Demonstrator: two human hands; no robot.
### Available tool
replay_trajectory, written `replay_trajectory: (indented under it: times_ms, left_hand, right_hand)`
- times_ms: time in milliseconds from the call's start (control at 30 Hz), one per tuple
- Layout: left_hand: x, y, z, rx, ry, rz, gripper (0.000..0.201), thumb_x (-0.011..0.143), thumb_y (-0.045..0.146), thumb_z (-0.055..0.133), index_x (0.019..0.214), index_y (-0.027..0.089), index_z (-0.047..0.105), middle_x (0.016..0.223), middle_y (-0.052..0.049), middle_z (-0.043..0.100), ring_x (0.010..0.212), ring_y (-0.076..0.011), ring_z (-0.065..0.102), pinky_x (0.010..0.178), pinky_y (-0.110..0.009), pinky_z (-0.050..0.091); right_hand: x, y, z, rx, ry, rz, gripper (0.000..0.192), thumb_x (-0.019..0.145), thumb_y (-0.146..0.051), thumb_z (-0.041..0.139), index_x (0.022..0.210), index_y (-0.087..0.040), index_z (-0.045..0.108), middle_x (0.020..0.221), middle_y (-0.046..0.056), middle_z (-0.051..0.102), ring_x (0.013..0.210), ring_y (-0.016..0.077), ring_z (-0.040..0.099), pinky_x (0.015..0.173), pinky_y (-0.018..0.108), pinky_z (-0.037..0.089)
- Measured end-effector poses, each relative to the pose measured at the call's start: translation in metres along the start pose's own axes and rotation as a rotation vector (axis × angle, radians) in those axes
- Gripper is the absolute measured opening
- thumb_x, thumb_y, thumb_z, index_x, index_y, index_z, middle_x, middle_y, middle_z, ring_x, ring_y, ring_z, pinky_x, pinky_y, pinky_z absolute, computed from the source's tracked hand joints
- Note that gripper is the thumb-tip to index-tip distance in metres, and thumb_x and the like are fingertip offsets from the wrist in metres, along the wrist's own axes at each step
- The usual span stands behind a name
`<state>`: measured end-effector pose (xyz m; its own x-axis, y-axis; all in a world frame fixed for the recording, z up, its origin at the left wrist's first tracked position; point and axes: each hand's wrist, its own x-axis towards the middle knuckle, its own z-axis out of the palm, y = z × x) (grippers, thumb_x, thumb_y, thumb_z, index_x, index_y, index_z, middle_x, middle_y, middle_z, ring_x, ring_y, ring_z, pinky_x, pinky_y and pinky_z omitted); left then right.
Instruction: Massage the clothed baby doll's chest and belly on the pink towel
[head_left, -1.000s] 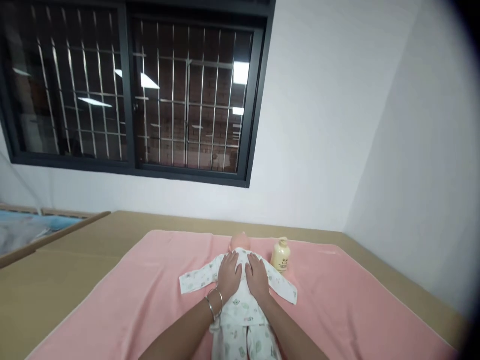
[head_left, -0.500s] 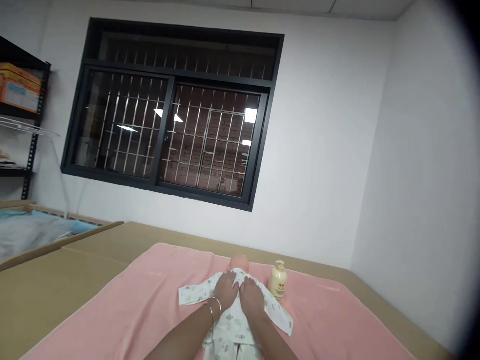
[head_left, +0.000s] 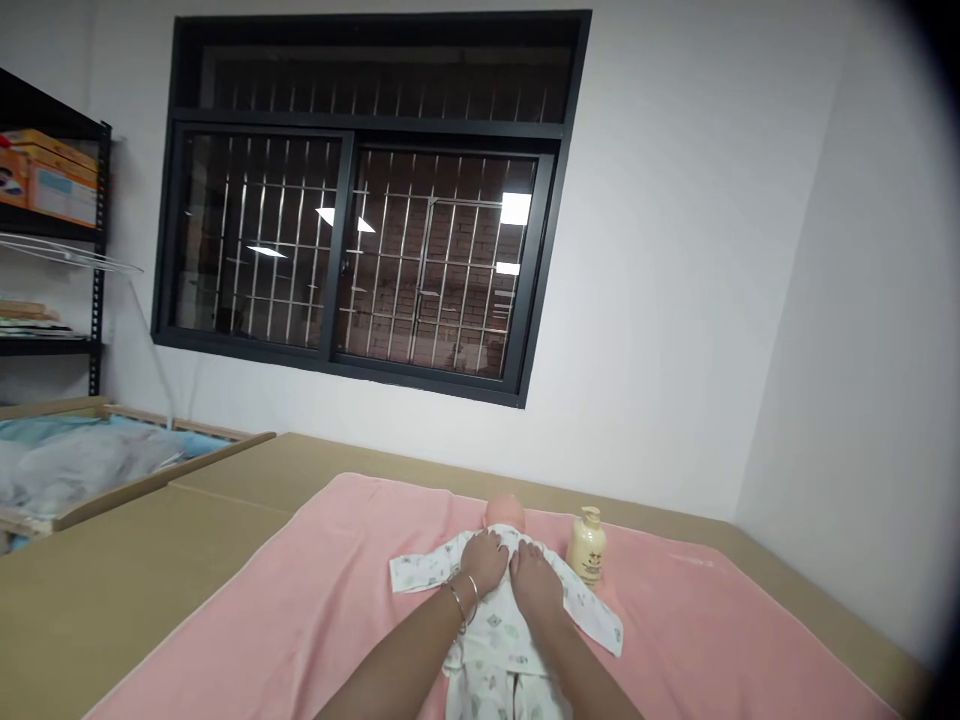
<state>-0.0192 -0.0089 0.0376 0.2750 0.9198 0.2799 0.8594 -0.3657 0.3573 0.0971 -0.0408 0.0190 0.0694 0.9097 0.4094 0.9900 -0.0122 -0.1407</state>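
A baby doll with a smooth pink head [head_left: 505,511] lies on the pink blanket [head_left: 337,560], dressed in a white printed outfit [head_left: 501,625] with its sleeves spread to both sides. On the upper body of the doll, just below the head, rests my left hand [head_left: 486,562], its fingers laid over the cloth. My right hand [head_left: 536,580] lies beside it on the same garment, fingers also stretched forward and flat. Two thin silver bangles [head_left: 463,600] circle my left wrist. A cream pump bottle [head_left: 587,548] stands upright to the right of the doll's head.
The blanket covers part of a tan padded surface [head_left: 225,510] set against the white wall. At left, a wooden-edged bed [head_left: 135,495] holds grey and blue bedding. A black shelf [head_left: 97,290] carries boxes, and a barred window [head_left: 345,250] is ahead.
My view has shifted, so the doll, bottle and window appear farther right and slightly higher. Both hands stay on the doll's upper body with little visible change.
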Motion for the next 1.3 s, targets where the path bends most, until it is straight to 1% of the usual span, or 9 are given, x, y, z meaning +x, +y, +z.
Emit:
replay_trajectory:
  times_ms: [67,167,233,333,567,700,933,1133,1300]
  left_hand:
    - [0.004,0.004,0.000,-0.013,0.022,-0.093,0.046,0.095,0.026,0.028,0.101,0.013,0.071,0.109,-0.014,0.072,0.105,-0.0241,0.067,0.092,-0.035,0.048]
    - [0.008,0.011,0.000,-0.028,0.068,-0.229,0.058,0.098,0.035,0.021,0.099,0.010,0.073,0.104,-0.017,0.073,0.099,-0.0275,0.070,0.083,-0.036,0.051]
    - [0.012,0.016,-0.001,-0.032,0.087,-0.294,0.065,0.099,0.041,0.017,0.097,0.009,0.074,0.100,-0.018,0.074,0.096,-0.0297,0.071,0.079,-0.038,0.052]
    - [0.016,0.020,-0.002,-0.020,0.102,-0.337,0.067,0.099,0.044,0.017,0.094,0.010,0.075,0.096,-0.019,0.074,0.092,-0.0315,0.071,0.076,-0.039,0.051]
    - [0.012,0.019,0.006,0.048,0.109,-0.169,0.043,0.094,0.025,0.033,0.093,0.013,0.074,0.098,-0.015,0.073,0.097,-0.0284,0.068,0.085,-0.039,0.046]
    - [0.009,0.016,0.010,0.067,0.184,-0.094,0.039,0.090,0.018,0.035,0.087,0.015,0.074,0.094,-0.013,0.073,0.097,-0.0257,0.067,0.085,-0.037,0.044]
    - [0.012,0.008,0.027,-0.030,0.300,-0.053,0.036,0.088,0.016,0.038,0.078,0.020,0.072,0.099,-0.008,0.074,0.101,-0.0239,0.065,0.092,-0.039,0.042]
    - [0.013,0.002,0.034,-0.122,0.328,-0.036,0.034,0.088,0.017,0.040,0.087,0.022,0.074,0.112,-0.007,0.073,0.112,-0.0236,0.062,0.100,-0.041,0.040]
    - [0.009,-0.001,0.033,-0.176,0.317,0.015,0.034,0.088,0.018,0.042,0.102,0.022,0.072,0.119,-0.005,0.070,0.116,-0.0234,0.060,0.105,-0.043,0.039]
  right_hand:
    - [0.001,-0.002,-0.004,-0.018,0.000,0.006,0.041,0.100,-0.021,0.030,0.119,-0.008,0.064,0.113,0.020,0.067,0.109,0.0279,0.063,0.088,0.037,0.049]
    - [0.007,-0.005,-0.011,-0.038,-0.004,0.013,0.040,0.098,-0.022,0.034,0.093,-0.009,0.071,0.088,0.020,0.070,0.085,0.0295,0.070,0.073,0.037,0.050]
    - [0.014,-0.004,-0.014,-0.042,0.004,0.005,0.038,0.096,-0.021,0.038,0.084,-0.010,0.072,0.082,0.019,0.070,0.080,0.0303,0.070,0.070,0.037,0.050]
    - [0.022,-0.001,-0.011,-0.046,0.035,-0.010,0.037,0.096,-0.021,0.039,0.081,-0.011,0.072,0.080,0.018,0.070,0.079,0.0317,0.070,0.068,0.037,0.048]
    - [0.018,0.011,0.013,-0.046,0.194,-0.017,0.031,0.097,-0.021,0.036,0.087,-0.015,0.066,0.086,0.013,0.066,0.085,0.0287,0.063,0.069,0.034,0.042]
    - [0.017,0.016,0.020,0.044,0.237,-0.023,0.027,0.096,-0.020,0.038,0.084,-0.019,0.062,0.087,0.011,0.063,0.086,0.0268,0.058,0.073,0.035,0.038]
    - [0.018,0.020,0.024,0.248,0.308,-0.098,0.028,0.094,-0.017,0.033,0.086,-0.020,0.059,0.089,0.009,0.064,0.089,0.0241,0.057,0.095,0.041,0.032]
    - [0.016,0.022,0.020,0.379,0.273,-0.054,0.028,0.090,-0.020,0.032,0.092,-0.020,0.059,0.095,0.009,0.066,0.092,0.0252,0.059,0.096,0.040,0.037]
    - [0.016,0.028,0.025,0.479,0.210,-0.029,0.034,0.091,-0.025,0.033,0.108,-0.020,0.062,0.114,0.011,0.065,0.108,0.0259,0.058,0.097,0.037,0.042]
